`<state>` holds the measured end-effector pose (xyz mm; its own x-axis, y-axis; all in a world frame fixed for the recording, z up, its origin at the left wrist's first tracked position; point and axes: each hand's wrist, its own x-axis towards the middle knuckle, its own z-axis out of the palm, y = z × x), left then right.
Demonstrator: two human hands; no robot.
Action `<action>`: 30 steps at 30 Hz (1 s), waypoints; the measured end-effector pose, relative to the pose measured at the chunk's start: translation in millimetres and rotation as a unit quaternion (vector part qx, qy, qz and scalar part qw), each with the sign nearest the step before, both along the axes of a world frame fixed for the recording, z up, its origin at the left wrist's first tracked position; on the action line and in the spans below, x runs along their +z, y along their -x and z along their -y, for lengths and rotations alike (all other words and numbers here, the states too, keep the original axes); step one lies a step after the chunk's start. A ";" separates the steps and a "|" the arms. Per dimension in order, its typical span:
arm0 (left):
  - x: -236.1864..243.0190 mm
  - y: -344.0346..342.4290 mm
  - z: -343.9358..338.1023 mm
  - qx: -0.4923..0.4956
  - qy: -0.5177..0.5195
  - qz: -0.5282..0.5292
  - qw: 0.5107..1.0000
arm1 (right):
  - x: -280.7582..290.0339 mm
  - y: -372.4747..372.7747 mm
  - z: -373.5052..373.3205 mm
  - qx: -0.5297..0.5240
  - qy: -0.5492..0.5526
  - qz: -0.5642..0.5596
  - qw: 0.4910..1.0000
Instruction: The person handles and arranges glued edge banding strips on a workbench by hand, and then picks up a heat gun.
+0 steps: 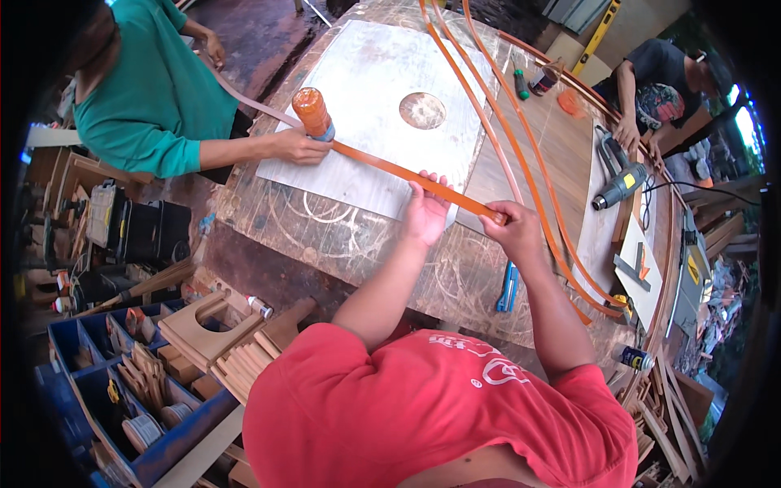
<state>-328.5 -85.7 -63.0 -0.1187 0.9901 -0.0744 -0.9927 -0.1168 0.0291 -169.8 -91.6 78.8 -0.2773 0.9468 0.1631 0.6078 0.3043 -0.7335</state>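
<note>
A glossy orange edging strip (378, 165) stretches over the workbench toward a co-worker on the left. My left hand (427, 218) holds it between thumb and fingers, partway along its length. At the strip's near right end, my right hand (519, 232) is closed in a pinch. The co-worker's hand (299, 147) grips a bottle (311, 112) with an amber upper part, which meets the strip's far end. Beneath lies a large whitish board (358, 77) with a round hole (423, 111). A blue utility knife (507, 286) rests just below my right hand.
More orange strips (521, 146) arch across a brown wood-grain panel (533, 175). At the right are a heat gun (622, 187), a metal square (632, 272) and another person (651, 106). A green-handled screwdriver (521, 84) lies farther back. Blue divided bins (175, 443) stand at lower left.
</note>
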 end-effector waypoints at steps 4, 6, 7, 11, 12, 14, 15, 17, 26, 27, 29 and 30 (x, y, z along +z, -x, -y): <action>14.9 -44.4 21.3 -0.009 -0.005 -0.011 1.000 | 12.5 -45.9 26.4 -0.035 0.026 0.024 0.999; 24.9 -68.8 32.2 -0.006 -0.019 -0.012 1.000 | 23.4 -69.7 40.0 -0.028 0.017 0.023 0.999; 30.3 -81.9 37.6 -0.009 -0.029 -0.009 0.999 | 27.7 -84.0 47.0 -0.027 0.013 0.027 0.999; 53.8 -136.4 60.4 0.013 -0.044 -0.028 0.999 | 40.7 -141.5 69.4 -0.005 -0.037 0.032 0.999; 56.1 -150.0 66.4 0.013 -0.047 -0.036 0.998 | 47.9 -152.5 77.1 0.004 -0.038 0.019 0.999; 59.9 -176.1 76.3 0.020 -0.038 -0.013 0.999 | 55.6 -177.5 87.9 0.007 -0.049 0.007 0.999; 66.2 -188.3 82.5 0.019 -0.040 -0.018 0.999 | 59.4 -190.0 94.1 0.011 -0.058 0.004 0.998; 77.6 -210.8 93.8 0.026 -0.085 -0.027 0.996 | 66.6 -213.6 110.4 0.009 -0.064 -0.001 0.998; 94.0 -281.2 141.5 -0.023 -0.064 -0.018 0.998 | 83.8 -284.0 166.3 -0.022 -0.049 0.008 0.999; 93.5 -284.2 142.4 -0.027 -0.055 -0.007 0.998 | 82.7 -288.0 167.5 -0.019 -0.068 0.024 0.997; 87.8 -288.5 148.2 -0.033 -0.056 -0.001 0.998 | 82.4 -292.1 172.2 -0.018 -0.089 0.044 0.995; 88.8 -293.5 155.3 -0.036 -0.054 -0.003 0.998 | 81.2 -296.2 178.3 -0.021 -0.081 0.028 0.996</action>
<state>-34.9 -241.1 25.8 -0.0480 0.9983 0.0343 -0.9985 -0.0488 0.0253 126.4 -269.9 159.9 -0.2499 0.9206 0.3000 0.6609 0.3886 -0.6420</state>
